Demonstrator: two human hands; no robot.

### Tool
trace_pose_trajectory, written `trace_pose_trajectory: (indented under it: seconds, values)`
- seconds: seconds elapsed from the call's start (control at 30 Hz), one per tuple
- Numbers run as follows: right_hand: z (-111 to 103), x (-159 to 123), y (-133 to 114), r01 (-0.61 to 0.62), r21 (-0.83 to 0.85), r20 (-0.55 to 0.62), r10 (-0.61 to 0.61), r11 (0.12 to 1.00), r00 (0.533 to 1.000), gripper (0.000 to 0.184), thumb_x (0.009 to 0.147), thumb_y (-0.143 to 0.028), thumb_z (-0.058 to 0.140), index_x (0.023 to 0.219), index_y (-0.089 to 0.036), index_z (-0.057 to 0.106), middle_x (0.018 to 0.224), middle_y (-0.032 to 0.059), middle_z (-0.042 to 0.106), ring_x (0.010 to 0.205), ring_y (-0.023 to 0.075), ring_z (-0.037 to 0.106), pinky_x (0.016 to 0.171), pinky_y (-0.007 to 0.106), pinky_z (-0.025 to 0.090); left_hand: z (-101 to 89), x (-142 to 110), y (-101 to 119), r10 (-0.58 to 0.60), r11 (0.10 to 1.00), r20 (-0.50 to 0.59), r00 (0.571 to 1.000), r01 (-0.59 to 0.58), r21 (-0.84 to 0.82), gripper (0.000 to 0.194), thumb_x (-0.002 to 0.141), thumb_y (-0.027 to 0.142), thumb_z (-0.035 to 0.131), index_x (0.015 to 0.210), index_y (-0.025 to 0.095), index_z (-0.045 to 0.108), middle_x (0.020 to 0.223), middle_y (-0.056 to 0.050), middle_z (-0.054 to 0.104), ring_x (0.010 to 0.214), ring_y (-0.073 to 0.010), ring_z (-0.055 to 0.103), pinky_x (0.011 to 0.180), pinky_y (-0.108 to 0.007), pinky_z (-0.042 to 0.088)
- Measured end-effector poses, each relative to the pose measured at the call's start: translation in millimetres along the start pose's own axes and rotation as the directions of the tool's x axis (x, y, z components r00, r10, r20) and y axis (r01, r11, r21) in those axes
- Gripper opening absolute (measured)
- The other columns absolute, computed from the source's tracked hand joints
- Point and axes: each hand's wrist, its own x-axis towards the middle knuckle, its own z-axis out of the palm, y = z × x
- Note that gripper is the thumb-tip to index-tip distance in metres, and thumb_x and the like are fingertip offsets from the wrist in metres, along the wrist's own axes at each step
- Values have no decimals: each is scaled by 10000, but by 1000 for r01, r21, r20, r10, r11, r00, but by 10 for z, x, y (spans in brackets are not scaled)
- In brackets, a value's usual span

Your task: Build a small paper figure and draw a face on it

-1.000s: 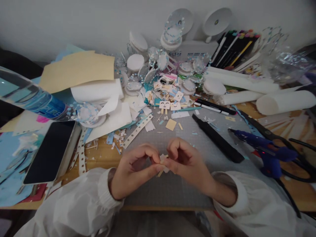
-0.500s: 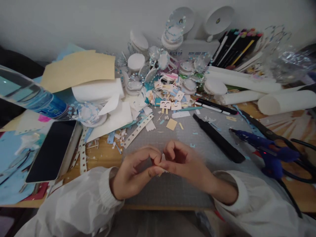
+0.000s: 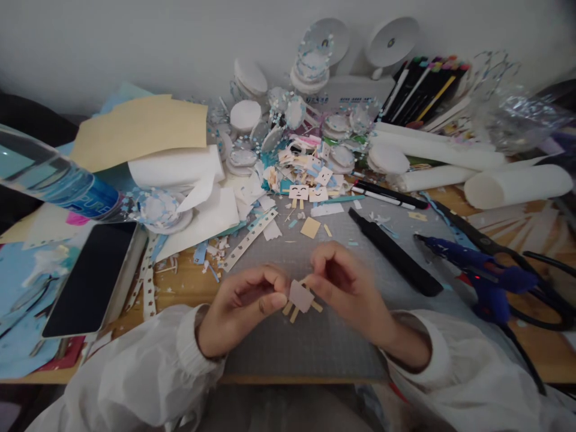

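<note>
A small paper figure, a pale pinkish square with several narrow tan strips sticking out, hangs between my hands above the grey cutting mat. My left hand pinches it at its left edge with thumb and fingertips. At its upper right, my right hand is closed in a pinch by one of the tan strips; the fingertips partly hide the contact. Beyond them lie two paper figures with drawn faces, one smiling figure and one with closed eyes. A tan paper square rests on the mat.
On the right lie a black pen-like tool, a blue glue gun and scissors. To the left are a phone, a water bottle and paper sheets. White round ornaments crowd the back.
My hands have moved apart, bringing the paper figure into view between them; before, the fingertips met and covered most of it. The view has shifted slightly.
</note>
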Motion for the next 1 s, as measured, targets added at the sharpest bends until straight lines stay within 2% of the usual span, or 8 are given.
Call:
trace_pose_trajectory:
  seconds: [0.07,0.13,0.17,0.23,0.47,0.6,0.8,1.0]
  values:
    - [-62,-1,-14,311,-339,21,-323,888,946,159,893,-326,601,818,-204,532,676,-29,547,584,98,484,521,229,392,-18,-17,-26,12,1000,-16,1000,-11,8,144,897,296,596,847,168,638,786,-25,573,777,-135,527,724,-251,425]
    - [-125,-6,-38,561,-546,191,-560,622,806,97,916,-264,572,880,-174,579,668,1,627,581,116,531,530,259,405,-30,-32,-42,23,999,-9,1000,-22,24,143,923,277,556,872,178,646,811,-25,572,798,-133,523,743,-252,414]
    - [-152,-11,-54,631,-592,270,-614,502,742,87,921,-233,562,897,-155,592,655,11,651,566,121,545,521,268,408,-31,-37,-46,24,999,-3,1000,-23,27,149,933,270,538,878,180,644,820,-25,568,804,-134,520,747,-254,410]
    - [-195,-25,-90,693,-624,362,-653,361,666,76,915,-185,565,901,-122,605,635,18,675,536,118,562,486,272,407,-26,-41,-44,22,999,-5,1000,-22,29,160,947,263,510,881,184,633,829,-25,554,815,-137,512,753,-260,401]
    - [-226,-27,-181,776,-595,439,-724,209,531,41,849,-113,641,810,-103,636,601,7,678,523,107,601,428,268,415,20,-20,4,96,994,11,995,-97,43,84,917,238,549,879,179,595,805,-24,522,798,-143,507,737,-268,416]
    - [-213,-10,-174,785,-581,427,-742,213,517,79,859,-130,637,783,-107,631,586,-2,678,508,96,597,414,259,405,14,-2,9,146,988,40,989,-148,50,55,883,221,595,868,168,591,803,-31,522,790,-149,516,730,-278,432]
    - [-194,-38,-127,779,-518,421,-688,353,592,84,900,-151,586,842,-96,611,617,9,688,509,106,608,426,267,412,-6,10,18,281,929,150,948,-308,207,178,758,164,752,878,160,621,815,-36,585,820,-154,558,768,-285,458]
    - [-148,-42,-78,758,-426,417,-636,494,649,85,914,-186,570,844,-139,583,628,7,677,530,114,591,460,267,405,-12,6,42,272,903,187,944,-317,289,115,771,166,743,825,165,641,801,-32,572,801,-145,570,750,-270,476]
